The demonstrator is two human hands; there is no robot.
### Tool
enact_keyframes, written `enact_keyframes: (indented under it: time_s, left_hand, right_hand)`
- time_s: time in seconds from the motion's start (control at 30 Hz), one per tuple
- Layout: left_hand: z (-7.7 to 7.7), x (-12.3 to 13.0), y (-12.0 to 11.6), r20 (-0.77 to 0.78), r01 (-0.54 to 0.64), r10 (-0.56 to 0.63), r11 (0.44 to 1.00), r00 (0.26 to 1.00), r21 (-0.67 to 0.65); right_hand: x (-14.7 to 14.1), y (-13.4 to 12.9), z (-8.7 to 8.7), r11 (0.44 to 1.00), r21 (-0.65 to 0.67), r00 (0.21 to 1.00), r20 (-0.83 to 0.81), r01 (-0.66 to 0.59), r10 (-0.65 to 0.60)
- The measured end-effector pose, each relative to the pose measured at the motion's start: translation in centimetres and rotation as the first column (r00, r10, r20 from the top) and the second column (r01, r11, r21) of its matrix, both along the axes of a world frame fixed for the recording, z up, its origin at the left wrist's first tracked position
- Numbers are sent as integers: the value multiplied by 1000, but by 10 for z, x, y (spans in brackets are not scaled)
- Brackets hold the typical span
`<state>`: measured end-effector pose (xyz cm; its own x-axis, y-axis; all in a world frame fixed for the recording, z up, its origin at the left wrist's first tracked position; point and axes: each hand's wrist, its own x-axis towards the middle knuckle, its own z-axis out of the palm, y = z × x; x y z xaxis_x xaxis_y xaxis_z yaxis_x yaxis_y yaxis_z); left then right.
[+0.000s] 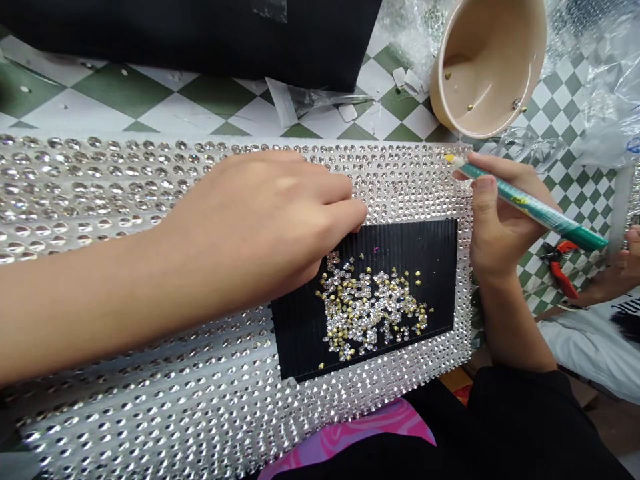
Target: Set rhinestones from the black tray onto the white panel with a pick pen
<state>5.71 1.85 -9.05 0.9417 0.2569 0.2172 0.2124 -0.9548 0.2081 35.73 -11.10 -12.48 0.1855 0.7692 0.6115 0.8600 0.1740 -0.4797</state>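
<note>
A white sheet covered with rows of clear rhinestones lies in front of me. On it rests a black ribbed tray bearing a heap of loose rhinestones, some showing gold backs. My left hand is closed, knuckles up, over the sheet at the tray's upper left corner; its fingertips are hidden beneath it. Near the sheet's upper right corner, my right hand grips a green pencil between thumb and fingers. The pencil's yellow tip points left, close above the stone rows.
A beige cup lies tilted at the top right with a few stones inside. A black box stands along the back. Red-handled pliers and clear plastic wrap are at right, near another person's hand.
</note>
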Motion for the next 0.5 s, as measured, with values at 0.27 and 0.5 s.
enact_keyframes:
  time_s: [0.27, 0.5]
  left_hand:
    - [6, 3, -1, -62, -3, 0, 998, 998, -55]
    - [2, 7, -1, -91, 7, -7, 1000, 996, -9]
  right_hand:
    - [3, -2, 1, 1000, -26, 1000, 15, 1, -1]
    - [-4, 3, 4, 994, 112, 998, -61, 9, -2]
